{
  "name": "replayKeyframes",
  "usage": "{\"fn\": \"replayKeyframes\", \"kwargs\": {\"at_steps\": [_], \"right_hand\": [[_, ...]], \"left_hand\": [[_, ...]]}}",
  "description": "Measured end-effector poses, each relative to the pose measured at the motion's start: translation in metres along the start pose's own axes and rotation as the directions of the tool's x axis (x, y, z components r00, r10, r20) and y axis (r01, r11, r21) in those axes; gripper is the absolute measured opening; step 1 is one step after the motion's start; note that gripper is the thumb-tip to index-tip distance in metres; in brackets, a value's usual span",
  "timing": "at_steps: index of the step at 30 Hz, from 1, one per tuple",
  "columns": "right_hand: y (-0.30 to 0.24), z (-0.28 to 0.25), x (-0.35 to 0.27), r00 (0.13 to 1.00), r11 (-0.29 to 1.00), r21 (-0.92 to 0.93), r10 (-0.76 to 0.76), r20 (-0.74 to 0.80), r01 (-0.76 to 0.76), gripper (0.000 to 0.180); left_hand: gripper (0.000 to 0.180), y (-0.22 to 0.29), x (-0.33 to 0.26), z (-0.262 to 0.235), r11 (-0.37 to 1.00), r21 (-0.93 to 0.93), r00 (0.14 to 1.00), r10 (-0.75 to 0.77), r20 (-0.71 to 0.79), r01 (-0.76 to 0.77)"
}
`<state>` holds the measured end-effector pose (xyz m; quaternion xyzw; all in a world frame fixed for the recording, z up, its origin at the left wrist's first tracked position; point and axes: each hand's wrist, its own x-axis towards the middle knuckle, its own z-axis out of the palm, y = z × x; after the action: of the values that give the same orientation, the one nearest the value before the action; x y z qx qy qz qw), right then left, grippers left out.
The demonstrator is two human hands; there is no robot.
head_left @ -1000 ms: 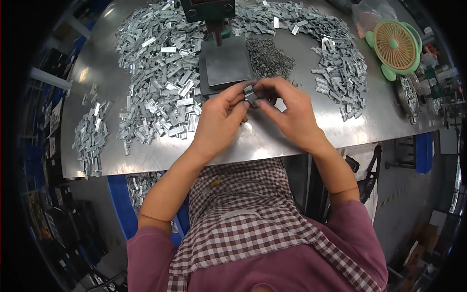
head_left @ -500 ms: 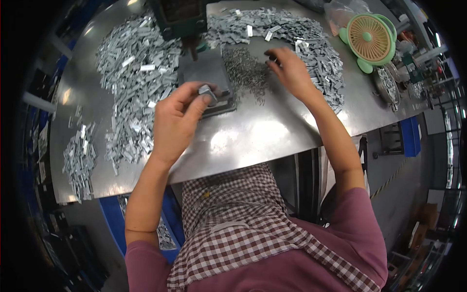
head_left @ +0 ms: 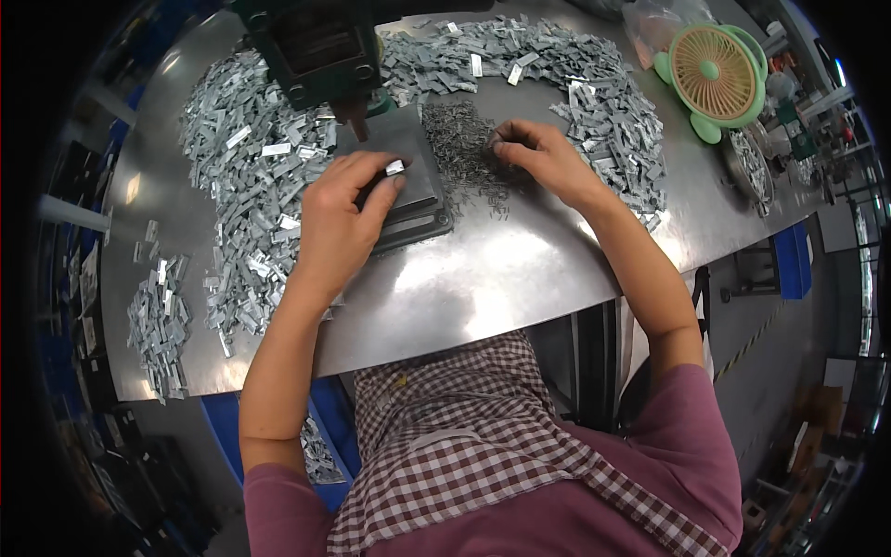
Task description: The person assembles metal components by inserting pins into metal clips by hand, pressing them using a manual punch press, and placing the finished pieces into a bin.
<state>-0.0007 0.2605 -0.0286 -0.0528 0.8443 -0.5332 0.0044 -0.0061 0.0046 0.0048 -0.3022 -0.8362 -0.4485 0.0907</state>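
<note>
Between the thumb and fingers of my left hand (head_left: 336, 212) is a small shiny metal piece (head_left: 395, 168). This hand is over the flat base plate (head_left: 406, 130) of a dark green bench press (head_left: 316, 51), just below the press's pointed tool (head_left: 357, 121). My right hand (head_left: 549, 167) is at the right edge of a pile of tiny metal pins (head_left: 457, 139). Its thumb and index finger are pinched together; whatever they hold is too small to make out.
Heaps of flat grey metal pieces lie left (head_left: 264, 186) and behind (head_left: 506, 56) on the steel table (head_left: 464, 297), with a smaller heap (head_left: 160, 325) at the far left. A green-and-orange fan (head_left: 710, 74) and a metal bowl (head_left: 747, 172) stand at the right.
My right hand has come left and down to the pin pile, its fingers closing into a pinch. My left hand has turned the metal piece slightly over the plate. The whole view has shifted a little.
</note>
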Motion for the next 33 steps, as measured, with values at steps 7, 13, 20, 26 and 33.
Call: {"fn": "replayKeyframes", "kwargs": {"at_steps": [7,13,20,26,33], "right_hand": [[-0.049,0.026,-0.005,0.992,0.992,0.017,-0.129,0.017,0.129,0.024],[-0.081,0.047,-0.007,0.938,0.926,-0.157,-0.345,0.026,0.344,0.024],[-0.085,0.046,-0.002,0.918,0.867,-0.31,-0.394,0.054,0.39,0.016],[-0.094,0.039,0.001,0.881,0.782,-0.412,-0.448,0.149,0.467,0.016],[-0.081,0.054,-0.013,0.65,0.253,-0.761,-0.709,0.274,0.597,0.029]], "left_hand": [[0.017,0.0,-0.009,0.005,0.986,0.102,0.988,0.14,-0.071,-0.132],[0.017,-0.003,-0.01,0.004,0.984,0.127,0.985,0.139,-0.101,-0.126],[0.018,-0.004,-0.005,0.003,0.995,0.08,0.994,0.064,-0.087,-0.057],[0.019,-0.001,-0.002,0.001,0.995,0.079,0.996,0.07,-0.06,-0.065],[0.022,-0.015,0.001,0.001,0.998,-0.031,0.991,0.043,-0.13,-0.048]]}}
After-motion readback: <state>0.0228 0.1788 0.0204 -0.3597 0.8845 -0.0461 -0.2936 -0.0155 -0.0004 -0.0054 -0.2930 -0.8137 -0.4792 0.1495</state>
